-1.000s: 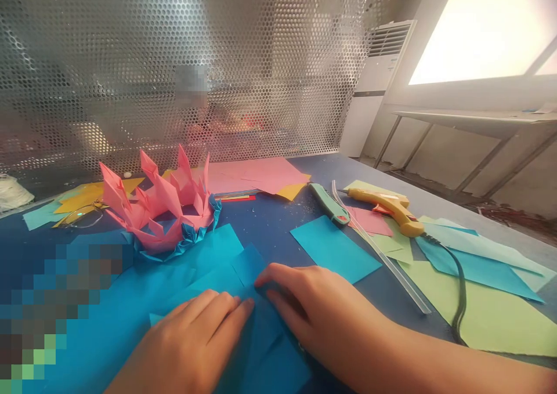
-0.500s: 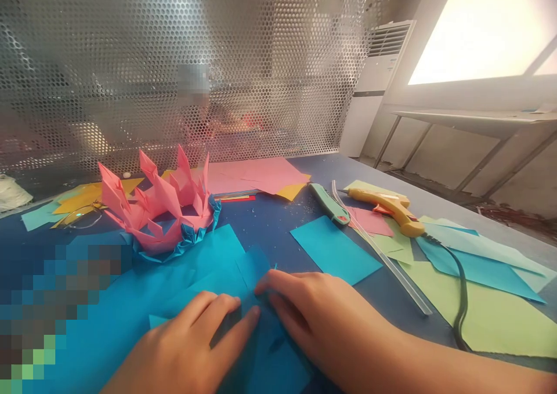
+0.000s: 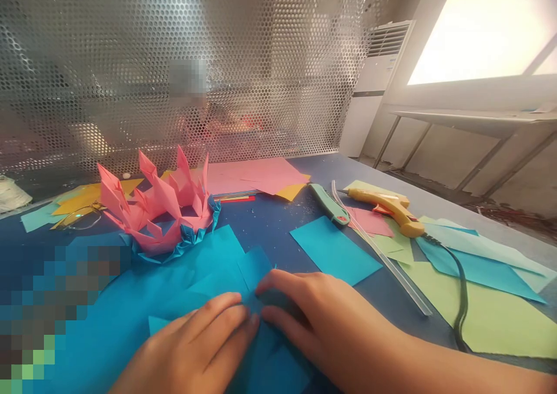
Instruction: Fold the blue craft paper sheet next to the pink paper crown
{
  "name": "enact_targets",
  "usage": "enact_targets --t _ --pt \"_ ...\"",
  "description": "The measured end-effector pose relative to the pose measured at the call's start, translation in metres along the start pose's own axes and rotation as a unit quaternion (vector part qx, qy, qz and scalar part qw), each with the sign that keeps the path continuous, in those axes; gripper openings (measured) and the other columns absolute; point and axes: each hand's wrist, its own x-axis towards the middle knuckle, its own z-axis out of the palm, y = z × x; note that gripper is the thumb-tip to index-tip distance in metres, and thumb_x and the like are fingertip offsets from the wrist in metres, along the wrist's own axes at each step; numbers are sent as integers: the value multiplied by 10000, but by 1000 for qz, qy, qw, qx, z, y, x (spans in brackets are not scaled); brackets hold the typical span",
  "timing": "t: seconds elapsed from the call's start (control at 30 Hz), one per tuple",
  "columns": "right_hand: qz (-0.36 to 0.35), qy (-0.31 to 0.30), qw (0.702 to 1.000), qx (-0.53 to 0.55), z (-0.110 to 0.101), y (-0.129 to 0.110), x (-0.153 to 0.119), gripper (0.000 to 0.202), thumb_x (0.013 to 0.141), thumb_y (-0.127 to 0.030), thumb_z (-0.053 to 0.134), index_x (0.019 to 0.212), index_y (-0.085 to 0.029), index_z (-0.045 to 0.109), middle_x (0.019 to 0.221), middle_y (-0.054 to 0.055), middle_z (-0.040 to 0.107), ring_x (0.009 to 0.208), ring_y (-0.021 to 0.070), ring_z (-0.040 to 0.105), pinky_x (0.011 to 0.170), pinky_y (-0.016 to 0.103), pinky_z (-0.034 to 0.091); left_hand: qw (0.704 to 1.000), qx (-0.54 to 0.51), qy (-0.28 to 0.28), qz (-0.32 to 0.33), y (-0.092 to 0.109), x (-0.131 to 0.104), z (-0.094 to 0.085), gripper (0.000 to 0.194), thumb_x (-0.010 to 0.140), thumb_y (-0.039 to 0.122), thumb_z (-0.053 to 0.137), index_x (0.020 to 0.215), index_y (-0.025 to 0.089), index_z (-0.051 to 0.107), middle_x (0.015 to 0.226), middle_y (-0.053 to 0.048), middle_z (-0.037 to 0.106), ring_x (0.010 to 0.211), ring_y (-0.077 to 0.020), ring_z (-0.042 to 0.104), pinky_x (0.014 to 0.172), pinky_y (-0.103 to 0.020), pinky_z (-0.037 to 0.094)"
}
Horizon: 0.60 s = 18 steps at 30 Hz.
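Since half a second ago, the left hand has drawn its spread fingers together, though whether they grip anything I cannot tell, while the right hand arches low, thumb and forefinger apart. Near centre, between them, lies blue paper, smooth and seemingly folded, partly hidden. Farther out are one pink paper crown left, one green cutter and one yellow glue gun right.

The near papers are bright blue, the folded ring pink edged with blue, the glue gun yellow, the cutter mostly green, the tabletop dark blue, the mesh grey, dotted with holes
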Motion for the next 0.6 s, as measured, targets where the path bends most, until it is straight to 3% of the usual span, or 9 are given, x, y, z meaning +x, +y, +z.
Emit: enact_targets --t 0.1,0.27,0.43,0.6 --pt "9 -2 1000 5 -1 0 -1 184 924 -259 570 1094 -290 634 903 26 742 845 259 696 671 297 440 999 -26 16 25 -3 3 2 326 964 170 320 1165 208 573 1057 78 751 972 -80 699 892 -191 516" --pt "10 -9 1000 2 -2 0 -2 95 914 -213 538 886 -252 620 775 -6 701 693 200 643 566 245 377 998 -34 -11 52 -7 7 2 341 959 237 345 1220 231 564 1020 73 758 928 -107 717 781 -206 570" --pt "11 -13 1000 7 -2 1 -2 98 910 -195 520 854 -242 586 768 -7 682 674 180 602 566 236 361 999 -13 -36 19 -3 6 -1 411 970 193 272 1210 307 585 1032 88 751 964 -96 706 790 -222 573" --pt "24 -21 999 8 -3 1 -3 102 902 -183 520 825 -228 569 739 -3 657 645 169 560 563 240 344 998 -58 2 -22 0 6 -2 342 994 263 340 1205 386 579 1006 108 749 939 -83 704 791 -198 550"
